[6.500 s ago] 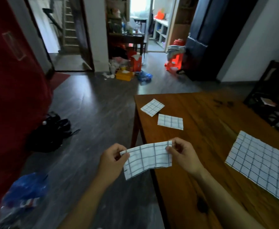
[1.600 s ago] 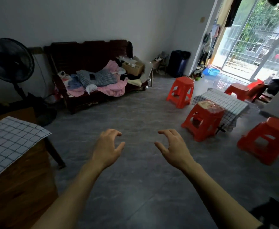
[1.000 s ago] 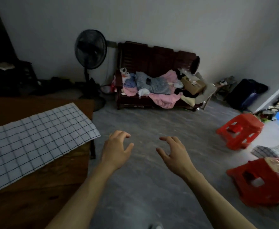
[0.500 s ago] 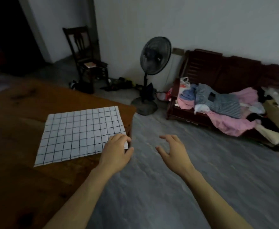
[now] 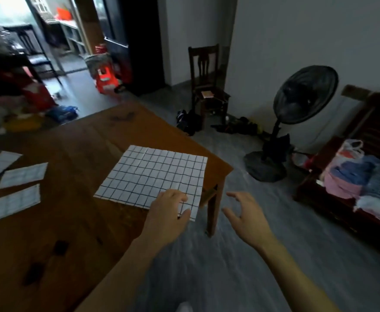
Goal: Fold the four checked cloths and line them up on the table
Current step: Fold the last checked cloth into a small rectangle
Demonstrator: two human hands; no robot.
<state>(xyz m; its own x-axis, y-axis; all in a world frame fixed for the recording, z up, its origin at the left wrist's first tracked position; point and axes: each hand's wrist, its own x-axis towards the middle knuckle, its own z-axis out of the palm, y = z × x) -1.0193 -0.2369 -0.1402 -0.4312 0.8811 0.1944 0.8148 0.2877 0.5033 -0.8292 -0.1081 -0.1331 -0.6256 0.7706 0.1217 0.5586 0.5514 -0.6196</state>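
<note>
Well to the left of the left hand, three folded cloths lie side by side on the table, one behind another running away from the person. The last cloth lies spread flat just ahead of that hand, roughly square with no clear long axis, its near right corner at the table's edge under the left hand's loosely curled fingers, though I cannot tell whether they pinch it or only hover over it. The right hand hangs over the floor just right of that corner, fingers spread and holding nothing, so the left hand is the nearer one to start the fold.
</note>
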